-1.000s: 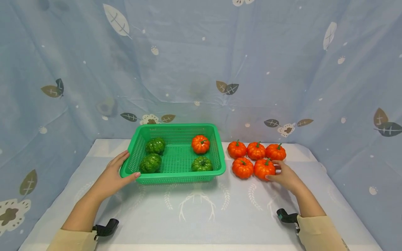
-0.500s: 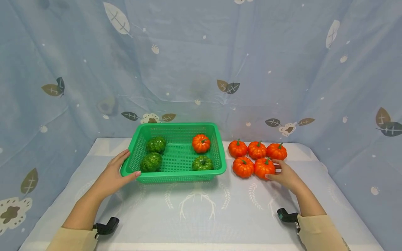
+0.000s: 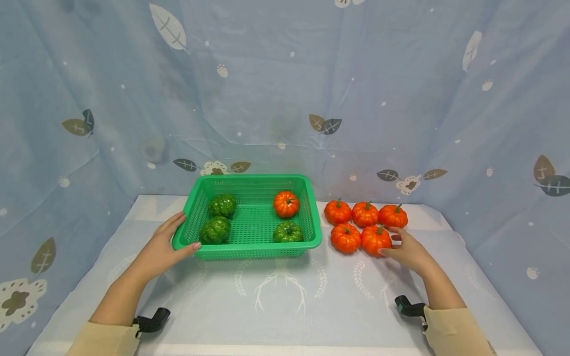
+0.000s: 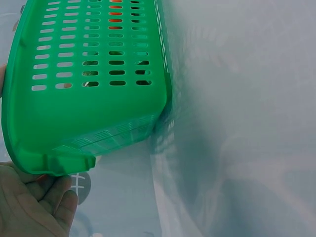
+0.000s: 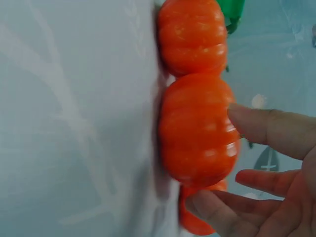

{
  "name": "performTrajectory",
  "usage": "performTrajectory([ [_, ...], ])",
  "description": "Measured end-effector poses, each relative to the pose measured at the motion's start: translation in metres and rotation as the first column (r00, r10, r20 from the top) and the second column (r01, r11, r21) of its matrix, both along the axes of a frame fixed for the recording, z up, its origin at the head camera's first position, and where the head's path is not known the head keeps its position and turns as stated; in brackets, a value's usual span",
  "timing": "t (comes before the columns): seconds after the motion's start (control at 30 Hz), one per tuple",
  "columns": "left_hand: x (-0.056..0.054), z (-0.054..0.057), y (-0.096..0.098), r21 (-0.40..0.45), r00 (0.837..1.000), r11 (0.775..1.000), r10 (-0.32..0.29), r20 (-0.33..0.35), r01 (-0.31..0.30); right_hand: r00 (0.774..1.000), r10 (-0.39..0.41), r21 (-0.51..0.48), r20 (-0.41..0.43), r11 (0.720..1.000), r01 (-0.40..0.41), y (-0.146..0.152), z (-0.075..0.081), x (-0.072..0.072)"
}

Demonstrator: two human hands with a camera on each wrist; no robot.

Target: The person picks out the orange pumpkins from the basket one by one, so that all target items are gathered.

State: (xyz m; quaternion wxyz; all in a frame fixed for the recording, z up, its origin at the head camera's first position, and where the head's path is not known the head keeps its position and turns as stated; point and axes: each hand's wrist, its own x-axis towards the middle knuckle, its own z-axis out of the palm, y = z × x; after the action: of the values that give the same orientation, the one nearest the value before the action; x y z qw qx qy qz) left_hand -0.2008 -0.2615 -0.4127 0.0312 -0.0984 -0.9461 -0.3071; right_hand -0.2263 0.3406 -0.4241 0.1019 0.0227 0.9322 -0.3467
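Note:
A green plastic basket [image 3: 249,249] stands left of centre. Its corner is held by my left hand [image 3: 158,252], thumb over the front rim, fingers along the left side; the left wrist view shows the fingers [image 4: 64,202] against the rim. Inside lie green pumpkins [image 3: 215,230] and one orange pumpkin [image 3: 286,204]. To the right, my right hand [image 3: 410,251] holds the front-right orange pumpkin [image 3: 375,241] by its right side, between thumb and fingers. That pumpkin [image 5: 197,131] rests on the table in the right wrist view, touching its neighbour.
Several more orange pumpkins [image 3: 345,239] sit close together right of the basket, in two rows. The table has a pale patterned cloth [image 3: 280,316]. A blue printed curtain [image 3: 267,99] surrounds the back and sides.

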Motion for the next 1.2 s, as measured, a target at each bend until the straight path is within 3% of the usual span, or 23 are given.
performTrajectory([
  [0.23,-0.001,0.001,0.001,-0.007,1.000,1.000,0.009,0.012,-0.009,0.992,0.070,0.116,-0.105,0.992,-0.058,-0.014,0.036,0.010],
  [0.4,-0.001,0.000,0.000,-0.007,1.000,1.000,0.010,0.009,-0.010,0.974,0.126,0.126,-0.186,0.987,-0.103,-0.032,0.064,0.015],
  [0.6,-0.001,-0.001,0.000,-0.001,1.000,1.000,0.006,0.006,-0.006,0.958,0.177,0.118,-0.225,0.981,-0.154,-0.063,0.092,0.012],
  [0.93,-0.001,-0.001,0.000,0.005,1.000,1.000,0.000,0.001,0.000,0.922,0.294,0.101,-0.251,0.956,-0.277,-0.125,0.125,-0.019],
  [1.2,-0.001,-0.001,0.000,0.006,1.000,1.000,-0.004,-0.007,0.004,0.909,0.383,0.060,-0.162,0.924,-0.378,-0.170,0.120,-0.062],
])
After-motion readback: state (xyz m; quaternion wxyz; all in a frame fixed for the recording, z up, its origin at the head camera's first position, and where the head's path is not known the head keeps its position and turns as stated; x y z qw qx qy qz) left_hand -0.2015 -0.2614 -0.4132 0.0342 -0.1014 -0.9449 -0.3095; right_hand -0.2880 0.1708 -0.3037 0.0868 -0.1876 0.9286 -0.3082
